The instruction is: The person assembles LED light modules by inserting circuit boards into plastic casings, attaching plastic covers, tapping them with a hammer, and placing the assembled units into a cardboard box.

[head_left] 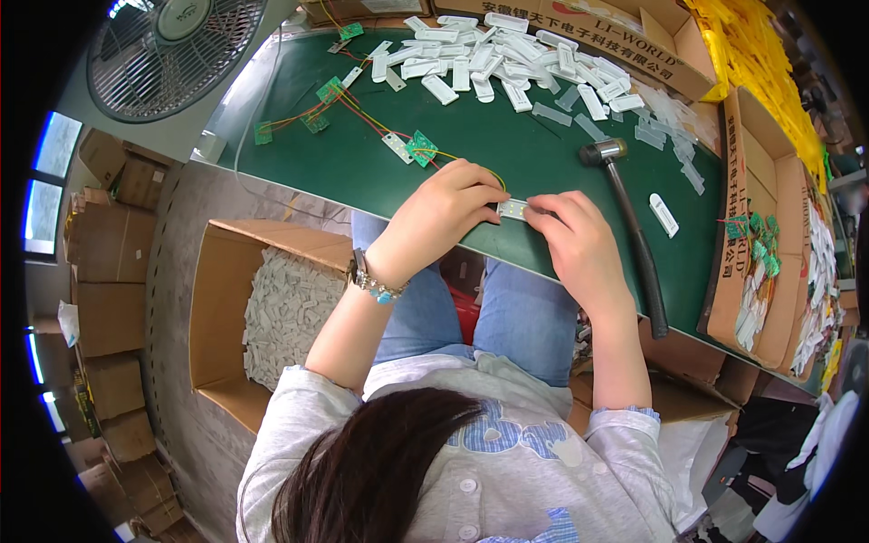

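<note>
At the near edge of the green table, a small white LED board (pixel 512 209) with yellowish dots lies between my hands. My left hand (pixel 450 210) has its fingers closed on the left end. My right hand (pixel 577 237) pinches the right end with thumb and fingers. Past my left hand, a yellow wire (pixel 484 170) runs toward a green circuit board (pixel 421 148). Beside that board lies a white LED strip (pixel 396 147). The fingers hide both ends of the held board, so whether it sits in a housing cannot be told.
A hammer (pixel 636 231) lies right of my right hand, near a single white casing (pixel 663 215). White casings (pixel 507 56) and clear covers (pixel 665 136) are heaped at the back. Wired green boards (pixel 329 90) lie at left. Cartons (pixel 208 317) flank the table; a fan (pixel 176 54) stands far left.
</note>
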Tool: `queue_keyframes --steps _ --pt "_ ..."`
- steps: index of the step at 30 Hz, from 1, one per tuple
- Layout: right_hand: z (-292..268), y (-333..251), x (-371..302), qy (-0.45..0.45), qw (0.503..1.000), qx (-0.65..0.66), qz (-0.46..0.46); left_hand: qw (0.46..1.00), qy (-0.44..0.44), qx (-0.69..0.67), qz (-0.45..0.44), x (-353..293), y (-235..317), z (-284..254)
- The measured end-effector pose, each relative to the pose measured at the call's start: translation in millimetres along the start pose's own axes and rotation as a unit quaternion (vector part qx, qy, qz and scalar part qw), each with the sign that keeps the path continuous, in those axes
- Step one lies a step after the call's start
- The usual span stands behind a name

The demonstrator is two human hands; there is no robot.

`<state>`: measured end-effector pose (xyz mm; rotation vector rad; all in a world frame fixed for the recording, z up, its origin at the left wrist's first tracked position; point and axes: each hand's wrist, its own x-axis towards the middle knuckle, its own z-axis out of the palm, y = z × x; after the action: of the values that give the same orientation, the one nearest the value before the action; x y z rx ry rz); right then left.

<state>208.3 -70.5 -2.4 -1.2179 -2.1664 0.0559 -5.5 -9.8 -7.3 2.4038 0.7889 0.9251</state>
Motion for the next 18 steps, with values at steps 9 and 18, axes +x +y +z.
queue_keyframes --steps 9,18 --pt "-0.2 3.2 -0.8 -0.001 1.000 0.002 -0.009 0.999 0.017 0.029 0.020 1.2 6.2 -0.1" --pt "-10.9 1.3 1.3 -0.029 0.999 -0.042 -0.020 0.998 0.023 0.051 0.026 0.5 4.9 5.0"
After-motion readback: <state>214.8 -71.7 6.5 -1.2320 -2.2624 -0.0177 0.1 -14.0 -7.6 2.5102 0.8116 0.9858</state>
